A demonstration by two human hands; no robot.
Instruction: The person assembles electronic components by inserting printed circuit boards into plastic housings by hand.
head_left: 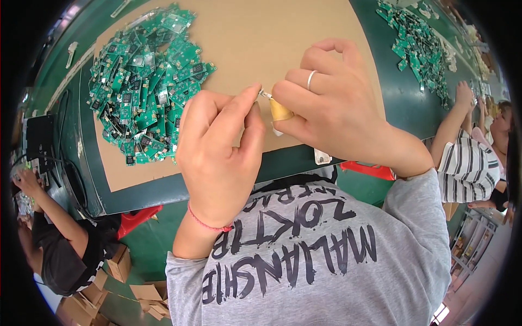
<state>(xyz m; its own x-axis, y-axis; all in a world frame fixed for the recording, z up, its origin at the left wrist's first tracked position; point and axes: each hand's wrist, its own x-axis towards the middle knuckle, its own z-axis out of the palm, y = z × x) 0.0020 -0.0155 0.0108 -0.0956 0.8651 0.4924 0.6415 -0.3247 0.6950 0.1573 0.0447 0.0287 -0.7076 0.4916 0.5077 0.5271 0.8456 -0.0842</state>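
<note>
My left hand (220, 144) is closed, its thumb and forefinger pinched at one end of a small silvery part (264, 93). The kind of part is too small to make out. Close against it, my right hand (331, 95) is closed too, with fingers bent around the part's other end. Something yellow (280, 110), like a finger cover or a wrap, shows at the right fingertips. Both hands are raised over the near side of a brown cardboard sheet (244, 32). Left of them lies a big heap of small green circuit boards (147, 92), some with dark display pieces.
The cardboard lies on a dark green table (147, 195). A second board pile (418, 49) is at the far right. A small white piece (322, 157) sits at the near edge. People sit at both sides; cardboard boxes (149, 296) and a red stool (370, 170) stand below.
</note>
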